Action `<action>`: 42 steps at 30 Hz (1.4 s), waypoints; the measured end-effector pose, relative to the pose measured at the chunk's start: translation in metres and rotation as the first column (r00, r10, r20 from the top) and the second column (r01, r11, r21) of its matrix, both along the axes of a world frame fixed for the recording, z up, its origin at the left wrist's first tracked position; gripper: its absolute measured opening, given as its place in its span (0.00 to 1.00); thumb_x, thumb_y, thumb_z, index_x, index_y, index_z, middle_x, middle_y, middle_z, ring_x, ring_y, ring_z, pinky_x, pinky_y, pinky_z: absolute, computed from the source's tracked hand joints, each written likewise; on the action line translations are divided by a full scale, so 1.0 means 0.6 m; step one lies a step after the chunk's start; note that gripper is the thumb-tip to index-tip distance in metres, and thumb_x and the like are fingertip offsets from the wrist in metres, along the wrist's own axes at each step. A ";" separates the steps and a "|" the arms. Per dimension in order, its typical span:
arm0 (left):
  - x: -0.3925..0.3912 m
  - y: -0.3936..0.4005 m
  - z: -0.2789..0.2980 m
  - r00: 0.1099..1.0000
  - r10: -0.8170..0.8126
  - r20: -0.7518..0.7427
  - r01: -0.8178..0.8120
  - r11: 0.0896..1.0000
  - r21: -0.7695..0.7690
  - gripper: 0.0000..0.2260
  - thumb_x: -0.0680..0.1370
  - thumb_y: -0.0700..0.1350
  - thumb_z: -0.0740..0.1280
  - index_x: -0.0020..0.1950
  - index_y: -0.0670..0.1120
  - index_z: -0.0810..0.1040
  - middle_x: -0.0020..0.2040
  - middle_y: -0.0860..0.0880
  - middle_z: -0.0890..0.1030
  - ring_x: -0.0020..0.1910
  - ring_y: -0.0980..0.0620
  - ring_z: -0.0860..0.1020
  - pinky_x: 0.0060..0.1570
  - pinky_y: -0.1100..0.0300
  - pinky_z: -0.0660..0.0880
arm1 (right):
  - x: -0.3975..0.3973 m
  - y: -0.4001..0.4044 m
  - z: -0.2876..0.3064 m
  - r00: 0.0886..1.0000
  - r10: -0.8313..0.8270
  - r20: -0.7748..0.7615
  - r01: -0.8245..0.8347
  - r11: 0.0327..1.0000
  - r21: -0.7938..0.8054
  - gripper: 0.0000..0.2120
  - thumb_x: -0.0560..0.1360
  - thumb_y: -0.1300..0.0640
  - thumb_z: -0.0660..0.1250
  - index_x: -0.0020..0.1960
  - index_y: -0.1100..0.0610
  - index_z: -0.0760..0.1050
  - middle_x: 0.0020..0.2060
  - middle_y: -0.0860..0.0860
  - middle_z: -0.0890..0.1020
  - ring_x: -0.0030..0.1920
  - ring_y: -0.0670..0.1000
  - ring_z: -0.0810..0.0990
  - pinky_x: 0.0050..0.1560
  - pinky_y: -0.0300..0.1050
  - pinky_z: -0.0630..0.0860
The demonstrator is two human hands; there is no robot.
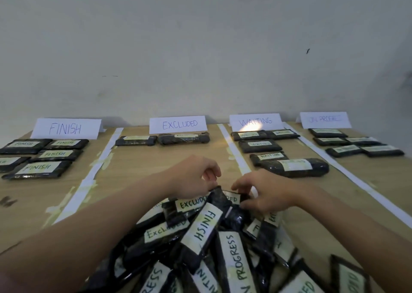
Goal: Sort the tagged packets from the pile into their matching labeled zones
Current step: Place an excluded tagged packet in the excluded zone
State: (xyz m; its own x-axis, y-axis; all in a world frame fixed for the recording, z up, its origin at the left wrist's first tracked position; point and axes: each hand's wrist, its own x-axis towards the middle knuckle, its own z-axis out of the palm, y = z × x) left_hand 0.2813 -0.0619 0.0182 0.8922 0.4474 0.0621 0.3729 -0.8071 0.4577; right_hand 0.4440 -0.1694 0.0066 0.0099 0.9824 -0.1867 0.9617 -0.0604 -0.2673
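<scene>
While both our hands pinch it, left hand point(191, 176) and right hand point(265, 194) grip the far end of a black packet point(225, 198) tagged EXCLUDED atop the pile point(214, 248). Neighbours tagged FINISH point(204, 225) and IN PROGRESS point(236, 257) overlap it. Its long axis runs left-right. Beyond on the bench point(178, 156) stands the EXCLUDED sign point(179, 124).

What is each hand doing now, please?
Left hand: pinching the far edge of an EXCLUDED packet.
Right hand: fingers curled on the pile; grasp cannot be told.
</scene>
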 end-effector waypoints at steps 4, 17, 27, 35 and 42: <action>0.007 -0.003 0.000 0.999 0.030 -0.026 -0.028 0.995 0.100 0.12 0.76 0.44 0.65 0.60 0.45 0.75 0.57 0.48 0.78 0.54 0.53 0.75 0.53 0.63 0.69 | 0.002 -0.011 -0.013 0.981 -0.102 -0.166 0.128 0.979 0.156 0.16 0.70 0.55 0.72 0.56 0.50 0.73 0.52 0.48 0.75 0.51 0.48 0.75 0.51 0.40 0.73; -0.018 0.010 0.018 0.891 0.381 0.245 -0.238 0.855 -0.461 0.04 0.80 0.46 0.59 0.49 0.52 0.73 0.46 0.55 0.78 0.48 0.56 0.76 0.48 0.57 0.75 | 0.013 0.003 -0.008 0.825 -0.048 -0.563 0.368 0.801 0.472 0.17 0.73 0.64 0.67 0.60 0.52 0.73 0.56 0.49 0.72 0.55 0.49 0.78 0.58 0.47 0.77; 0.044 -0.006 0.018 0.891 0.339 0.300 -0.142 0.838 -0.527 0.05 0.80 0.45 0.60 0.49 0.50 0.75 0.47 0.52 0.81 0.47 0.54 0.79 0.44 0.61 0.75 | 0.019 0.004 -0.004 0.963 -0.271 0.007 0.184 0.672 0.717 0.29 0.68 0.45 0.72 0.64 0.55 0.70 0.58 0.50 0.75 0.58 0.52 0.73 0.61 0.51 0.66; 0.029 0.038 0.012 0.952 0.292 0.088 -0.247 0.909 -0.337 0.13 0.78 0.54 0.61 0.56 0.46 0.75 0.52 0.50 0.80 0.51 0.52 0.78 0.47 0.59 0.73 | 0.029 0.048 0.010 0.957 -0.282 0.073 0.173 0.751 0.637 0.28 0.71 0.45 0.68 0.67 0.53 0.66 0.61 0.50 0.73 0.60 0.52 0.72 0.59 0.48 0.68; -0.070 0.113 -0.016 0.923 0.382 -0.042 -0.384 0.917 -0.108 0.12 0.77 0.48 0.64 0.56 0.44 0.76 0.50 0.49 0.79 0.51 0.51 0.77 0.49 0.61 0.72 | -0.046 0.186 -0.007 0.980 -0.167 0.113 0.090 0.863 0.497 0.26 0.73 0.43 0.65 0.66 0.52 0.64 0.61 0.50 0.70 0.59 0.54 0.72 0.57 0.50 0.71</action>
